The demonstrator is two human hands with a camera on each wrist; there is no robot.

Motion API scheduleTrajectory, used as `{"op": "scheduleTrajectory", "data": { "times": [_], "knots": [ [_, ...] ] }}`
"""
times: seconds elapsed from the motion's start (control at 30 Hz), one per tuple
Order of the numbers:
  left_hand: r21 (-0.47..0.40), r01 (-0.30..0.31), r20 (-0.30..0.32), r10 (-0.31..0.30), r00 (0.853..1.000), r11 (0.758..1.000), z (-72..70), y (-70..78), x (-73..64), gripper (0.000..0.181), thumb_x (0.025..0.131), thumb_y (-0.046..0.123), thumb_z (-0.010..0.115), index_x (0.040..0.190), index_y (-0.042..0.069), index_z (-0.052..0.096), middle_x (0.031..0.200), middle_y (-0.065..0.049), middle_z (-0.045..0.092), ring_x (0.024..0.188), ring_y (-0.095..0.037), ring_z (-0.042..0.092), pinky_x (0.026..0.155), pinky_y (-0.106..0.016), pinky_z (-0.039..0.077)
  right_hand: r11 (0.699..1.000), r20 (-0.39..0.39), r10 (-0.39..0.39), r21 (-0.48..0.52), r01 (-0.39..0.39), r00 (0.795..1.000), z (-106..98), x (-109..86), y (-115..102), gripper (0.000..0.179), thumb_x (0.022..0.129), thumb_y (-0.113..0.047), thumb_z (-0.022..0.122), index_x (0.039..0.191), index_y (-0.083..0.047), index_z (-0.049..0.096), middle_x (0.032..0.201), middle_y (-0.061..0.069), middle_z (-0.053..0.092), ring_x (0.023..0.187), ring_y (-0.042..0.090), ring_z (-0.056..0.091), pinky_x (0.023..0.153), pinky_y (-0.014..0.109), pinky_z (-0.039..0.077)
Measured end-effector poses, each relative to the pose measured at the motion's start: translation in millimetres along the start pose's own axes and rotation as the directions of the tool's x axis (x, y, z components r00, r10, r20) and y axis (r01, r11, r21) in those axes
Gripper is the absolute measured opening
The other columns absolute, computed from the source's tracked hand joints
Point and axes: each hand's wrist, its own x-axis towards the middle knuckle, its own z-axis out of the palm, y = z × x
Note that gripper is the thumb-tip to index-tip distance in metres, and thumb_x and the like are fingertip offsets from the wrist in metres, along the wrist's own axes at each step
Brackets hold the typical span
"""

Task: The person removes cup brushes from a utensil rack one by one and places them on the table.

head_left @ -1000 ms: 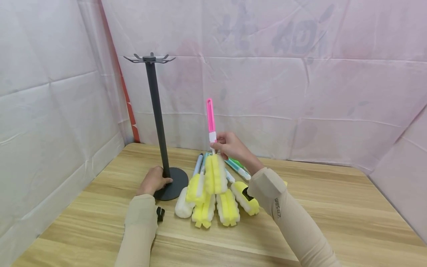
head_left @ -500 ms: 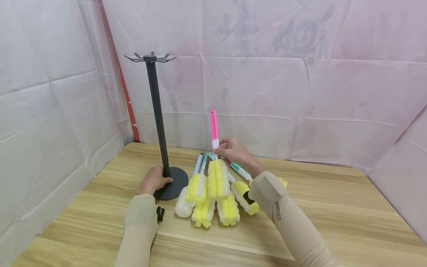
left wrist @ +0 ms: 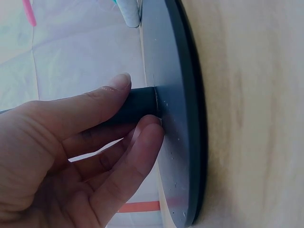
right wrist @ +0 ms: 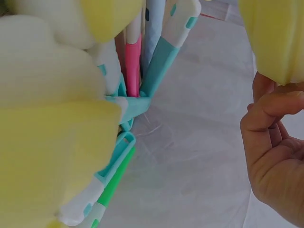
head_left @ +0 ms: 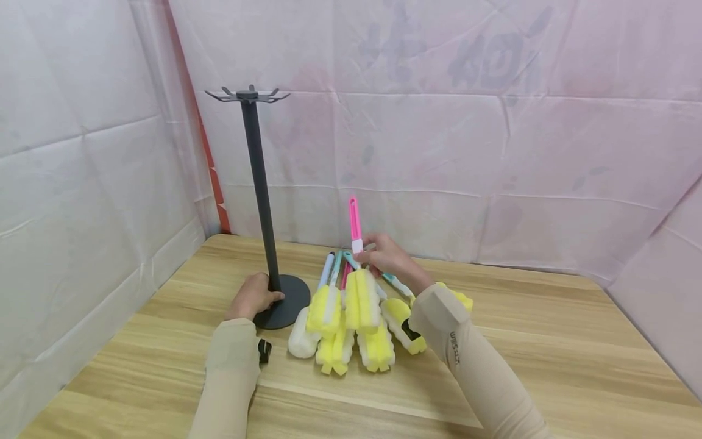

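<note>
My left hand (head_left: 251, 297) grips the black hook stand (head_left: 260, 183) low on its pole. In the left wrist view the thumb and fingers curl round the pole, close above the round base (left wrist: 166, 71). My right hand (head_left: 388, 255) pinches a sponge brush (head_left: 362, 300) just below the white collar of its pink handle. The brush stands nearly upright, yellow-and-white sponge down, over the pile. Its sponge (right wrist: 280, 38) shows at the upper right of the right wrist view, beside the curled fingers.
Several more sponge brushes (head_left: 376, 352) lie heaped on the wooden table (head_left: 548, 341) right of the stand, with teal, pink, green and pale blue handles. One white sponge (head_left: 303, 335) is nearest the base. White sheets (head_left: 417, 152) hang behind and at both sides.
My right hand has lowered the pink-handled brush and shifted it slightly right. Another pink handle now shows in the pile. The left hand stays at the stand.
</note>
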Motion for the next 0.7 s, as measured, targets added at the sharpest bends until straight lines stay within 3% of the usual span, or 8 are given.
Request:
{"op": "scheduleTrajectory", "data": {
  "times": [0.23, 0.47, 0.7],
  "knots": [
    [-0.002, 0.005, 0.0, -0.005, 1.0, 1.0, -1.1, 0.4, 1.1, 0.023, 0.092, 0.007, 0.075, 0.1, -0.012, 0.065, 0.073, -0.012, 0.063, 0.067, -0.022, 0.063, 0.064, -0.034, 0.051, 1.0, -0.002, 0.016, -0.022, -0.016, 1.0, 1.0, 4.2, 4.6, 0.021, 0.1, -0.006, 0.061, 0.115, 0.005, 0.053, 0.07, 0.007, 0.06, 0.047, 0.014, 0.038, 0.048, 0.026, 0.035],
    [0.008, 0.008, 0.003, -0.008, 1.0, 1.0, -0.3, -0.7, 3.2, 0.023, 0.092, 0.008, 0.075, 0.1, -0.012, 0.066, 0.071, -0.011, 0.063, 0.066, -0.021, 0.062, 0.064, -0.033, 0.051, 0.993, -0.009, 0.038, -0.11, -0.039, 0.999, 10.5, 8.6, 11.5, 0.022, 0.097, -0.003, 0.062, 0.115, 0.009, 0.056, 0.07, 0.008, 0.062, 0.043, 0.009, 0.043, 0.046, 0.023, 0.041],
    [0.006, 0.014, 0.005, -0.014, 1.0, 1.0, 0.3, -0.2, 4.7, 0.024, 0.092, 0.008, 0.075, 0.1, -0.012, 0.065, 0.072, -0.012, 0.063, 0.066, -0.021, 0.062, 0.064, -0.032, 0.051, 0.993, -0.013, 0.053, -0.105, -0.054, 0.999, 15.1, 10.2, 15.5, 0.021, 0.095, 0.0, 0.062, 0.112, 0.011, 0.057, 0.066, 0.007, 0.059, 0.042, 0.007, 0.041, 0.043, 0.02, 0.038]
  ]
}}
